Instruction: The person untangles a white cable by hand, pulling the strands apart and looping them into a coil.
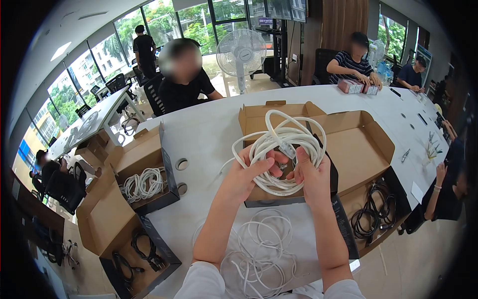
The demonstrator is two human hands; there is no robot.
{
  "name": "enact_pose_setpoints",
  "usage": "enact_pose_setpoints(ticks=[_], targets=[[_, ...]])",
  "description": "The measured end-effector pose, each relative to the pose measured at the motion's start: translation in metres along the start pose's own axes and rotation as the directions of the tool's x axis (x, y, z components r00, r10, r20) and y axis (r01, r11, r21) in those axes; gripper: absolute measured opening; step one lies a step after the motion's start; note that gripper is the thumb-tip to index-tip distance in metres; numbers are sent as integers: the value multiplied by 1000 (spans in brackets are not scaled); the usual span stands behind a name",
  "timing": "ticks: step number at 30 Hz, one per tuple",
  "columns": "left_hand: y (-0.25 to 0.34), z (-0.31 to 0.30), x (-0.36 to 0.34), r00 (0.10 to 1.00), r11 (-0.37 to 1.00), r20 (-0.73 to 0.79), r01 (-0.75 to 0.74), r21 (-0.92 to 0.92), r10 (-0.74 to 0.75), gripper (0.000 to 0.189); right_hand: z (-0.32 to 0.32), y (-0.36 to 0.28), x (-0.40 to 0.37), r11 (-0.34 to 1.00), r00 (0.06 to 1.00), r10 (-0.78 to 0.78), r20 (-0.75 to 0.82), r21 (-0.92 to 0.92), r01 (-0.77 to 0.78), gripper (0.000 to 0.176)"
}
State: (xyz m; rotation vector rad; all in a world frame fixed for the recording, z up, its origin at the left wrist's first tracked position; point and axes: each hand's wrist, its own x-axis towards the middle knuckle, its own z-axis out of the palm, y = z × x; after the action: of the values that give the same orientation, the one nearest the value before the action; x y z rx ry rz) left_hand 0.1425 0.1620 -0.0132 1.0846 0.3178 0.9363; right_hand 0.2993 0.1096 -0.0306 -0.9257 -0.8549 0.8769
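Note:
A coil of white network cable [271, 142] is held up in front of me, over an open cardboard box [266, 203]. My left hand [249, 174] has its fingers wrapped round the left side of the coil. Gripping the lower right side of the same loops is my right hand [311, 174]. A clear plug [286, 148] shows near the coil's middle, between my hands. Below my forearms, more white cable [264, 244] lies in loose loops on the white table [204, 144]. The inside of the box behind the coil is mostly hidden.
To the left, one open box [172, 192] holds coiled white cable [144, 184], another [167, 271] black cables [134, 256]. An open box [398, 199] at right also holds black cables [373, 212]. People sit around the table; a fan [241, 55] stands behind it.

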Motion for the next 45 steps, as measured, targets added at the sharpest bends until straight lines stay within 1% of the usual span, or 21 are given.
enact_pose_setpoints(ticks=[3, 6, 9, 12, 16, 19, 20, 21, 23, 24, 27, 28, 29, 31, 35, 36, 37, 39, 40, 44, 45], targets=[[-3, -7, 0, 998, 997, 59, 21, -73, -17, 14, 0, -2, -2, 998, 999, 36, 38, 45, -38, 22], [-4, -4, -1, 999, 990, 31, 21, -139, -17, 7, 3, -1, -4, 997, 997, 50, 65, 49, -53, 20], [-2, -2, 0, 998, 995, -53, 38, -89, -43, 8, 5, 1, -4, 999, 996, 47, 79, 17, -49, 17], [0, 0, -2, 998, 1000, -67, -15, -17, 14, 12, 6, 4, -3, 999, 993, 50, 111, -6, -49, 14], [0, -1, -4, 998, 999, -49, -29, -42, 27, 11, 1, -1, -3, 994, 982, 95, 161, -75, -83, 9], [1, -3, -5, 999, 996, -43, -17, -92, 13, 8, -2, -10, -3, 991, 962, 28, 273, -131, 8, 10], [3, -2, -6, 999, 996, -41, -1, -93, -3, 7, -13, -8, -2, 977, 939, 41, 341, -209, 33, 31], [4, -2, -7, 999, 996, -40, 14, -93, -18, 7, -19, -10, -2, 996, 912, -3, 409, -82, 40, 42], [-9, -14, -8, 996, 946, 63, 82, -315, -65, 12, -26, -18, -2, 985, 846, -113, 521, 172, 26, 64], [-14, -18, -9, 990, 901, 118, 122, -417, -79, 16, -28, -23, 1, 926, 787, -234, 571, 377, 2, 87], [-12, -3, -20, 960, 877, 225, 249, -412, -167, 22, -48, -21, 19, 934, 890, -267, 370, 326, 145, 90], [-15, -1, -23, 937, 868, 291, 303, -393, -195, 24, -49, -27, 16, 963, 939, -227, 258, -87, 257, 86], [-19, 0, -26, 908, 859, 355, 355, -368, -223, 27, -48, -26, 16, 868, 904, -298, 307, -307, 390, 85], [-13, 12, -29, 824, 843, 463, 475, -253, -326, 30, -39, -27, 13, 485, 810, -395, 433, -651, 584, 84], [-29, 5, -22, 712, 917, 593, 378, 126, -375, 34, -30, -16, 12, 483, 814, -228, 535, -663, 571, 59], [-27, 6, -20, 703, 920, 594, 311, 241, -393, 36, -24, -16, 10, 398, 793, -312, 523, -686, 609, 44], [-23, 8, -18, 694, 906, 593, 236, 350, -409, 38, -26, -18, 10, 529, 834, -231, 500, -655, 539, 41], [-3, 8, -20, 753, 849, 491, 168, 501, -439, 35, -34, -23, 9, 743, 881, -51, 470, -572, 347, 36], [4, 9, -19, 797, 832, 442, 130, 539, -411, 34, -34, -18, 8, 806, 895, -162, 416, -467, 363, 30], [11, 3, -15, 946, 827, 269, -1, 563, -182, 26, -35, -45, -9, 869, 962, -157, 222, -431, 242, 18], [13, 3, -15, 968, 828, 218, -23, 561, -121, 22, -35, -48, -14, 840, 956, -191, 221, -467, 276, 17]])
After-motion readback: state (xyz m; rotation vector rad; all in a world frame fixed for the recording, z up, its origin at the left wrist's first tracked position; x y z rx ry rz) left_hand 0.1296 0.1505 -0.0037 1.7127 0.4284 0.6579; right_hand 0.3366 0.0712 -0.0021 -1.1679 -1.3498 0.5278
